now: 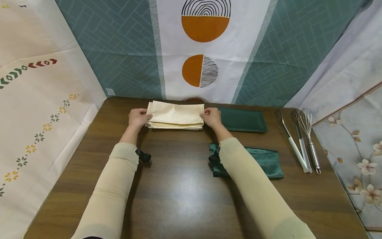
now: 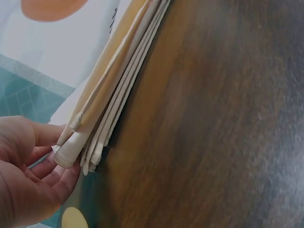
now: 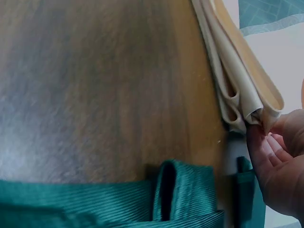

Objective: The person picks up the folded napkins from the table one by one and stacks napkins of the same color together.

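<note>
Folded cream cloths (image 1: 177,113) lie stacked near the back edge of the wooden table. The left hand (image 1: 138,118) pinches the left end of the upper cloth between thumb and fingers; in the left wrist view its layered edges (image 2: 92,121) show, with lower layers beneath. At the opposite end the right hand (image 1: 212,117) pinches a corner, and looped folds (image 3: 237,80) are visible in the right wrist view. A folded dark green cloth (image 1: 243,119) lies just right of that hand. Below the right forearm is another folded green cloth (image 1: 262,161), partly covered by the sleeve.
On the table's right side lie a whisk (image 1: 310,142) and two slotted utensils with light handles, one of them a white-handled turner (image 1: 293,146). Patterned curtains (image 1: 125,49) hang behind the brown table (image 1: 176,199) and at both sides.
</note>
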The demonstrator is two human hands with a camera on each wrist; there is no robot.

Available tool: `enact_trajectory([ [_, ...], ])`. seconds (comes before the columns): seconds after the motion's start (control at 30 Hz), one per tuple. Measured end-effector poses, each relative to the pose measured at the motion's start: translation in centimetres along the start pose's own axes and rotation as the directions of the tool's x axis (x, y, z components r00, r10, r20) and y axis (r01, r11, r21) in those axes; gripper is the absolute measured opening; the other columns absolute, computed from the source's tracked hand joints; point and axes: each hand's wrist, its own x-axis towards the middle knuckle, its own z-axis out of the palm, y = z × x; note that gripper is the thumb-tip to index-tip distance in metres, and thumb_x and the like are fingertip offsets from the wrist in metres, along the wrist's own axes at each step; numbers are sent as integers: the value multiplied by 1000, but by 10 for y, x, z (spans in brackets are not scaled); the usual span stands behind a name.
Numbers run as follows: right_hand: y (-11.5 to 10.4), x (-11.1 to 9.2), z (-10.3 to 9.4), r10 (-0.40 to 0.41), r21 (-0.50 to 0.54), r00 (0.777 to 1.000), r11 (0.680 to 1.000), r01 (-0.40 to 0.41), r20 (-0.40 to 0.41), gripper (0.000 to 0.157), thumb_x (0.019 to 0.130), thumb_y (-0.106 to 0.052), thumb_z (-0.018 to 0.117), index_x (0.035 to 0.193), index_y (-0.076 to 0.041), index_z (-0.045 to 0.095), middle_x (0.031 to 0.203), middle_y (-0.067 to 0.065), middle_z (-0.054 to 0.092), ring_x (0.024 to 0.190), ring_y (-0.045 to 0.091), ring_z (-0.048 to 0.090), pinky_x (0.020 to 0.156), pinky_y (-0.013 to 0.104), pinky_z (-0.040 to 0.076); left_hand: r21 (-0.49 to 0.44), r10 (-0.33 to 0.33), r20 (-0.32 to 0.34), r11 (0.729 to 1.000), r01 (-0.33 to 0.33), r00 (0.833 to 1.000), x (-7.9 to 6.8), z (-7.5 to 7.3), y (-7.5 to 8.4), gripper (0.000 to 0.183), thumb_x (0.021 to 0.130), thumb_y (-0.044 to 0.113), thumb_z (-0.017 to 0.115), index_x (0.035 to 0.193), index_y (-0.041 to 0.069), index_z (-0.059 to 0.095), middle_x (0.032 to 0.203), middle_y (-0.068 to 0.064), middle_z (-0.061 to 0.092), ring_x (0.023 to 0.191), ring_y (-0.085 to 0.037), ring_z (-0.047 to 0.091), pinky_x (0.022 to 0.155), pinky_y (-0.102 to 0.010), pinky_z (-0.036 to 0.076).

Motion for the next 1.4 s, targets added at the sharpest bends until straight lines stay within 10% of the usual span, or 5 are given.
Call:
enact_trajectory([
  [0.57, -7, -3, -9, -62, 24, 994, 998, 65, -90, 24, 92, -19, 75, 106, 2, 74, 99, 17, 75, 98, 32, 64, 83, 42, 53, 87, 122, -92, 990, -114, 988, -2, -1, 15, 38, 92, 13, 72, 126, -4, 67, 119, -23, 68, 114, -34, 59, 94, -42, 49],
  [0.87, -12, -5, -26, -55, 40, 985, 997, 62, -166, 32, 96, -27, 71, 115, -1, 70, 105, 16, 71, 107, 33, 60, 84, 45, 54, 186, 266, -142, 953, -238, 954, -9, -1, 22, 37, 99, 22, 64, 125, -4, 67, 113, -21, 69, 104, -36, 61, 98, -52, 42],
  [1.23, -12, -32, -50, -53, 393, 999, 918, 53, -11, 37, 99, -25, 68, 124, 2, 63, 113, 25, 69, 105, 43, 67, 92, 47, 56, 192, 446, -42, 882, -431, 894, -46, 23, 40, 32, 97, 22, 67, 118, -2, 71, 105, -17, 73, 99, -34, 69, 91, -51, 48],
  [1.4, -4, -45, -63, -64, 402, 997, 915, 43, 38, 38, 100, -26, 67, 125, 1, 63, 117, 25, 68, 106, 40, 67, 93, 48, 55, 167, 483, 38, 860, -482, 875, -70, 37, 46, 32, 96, 22, 69, 117, -1, 71, 107, -16, 74, 99, -33, 69, 89, -48, 50],
])
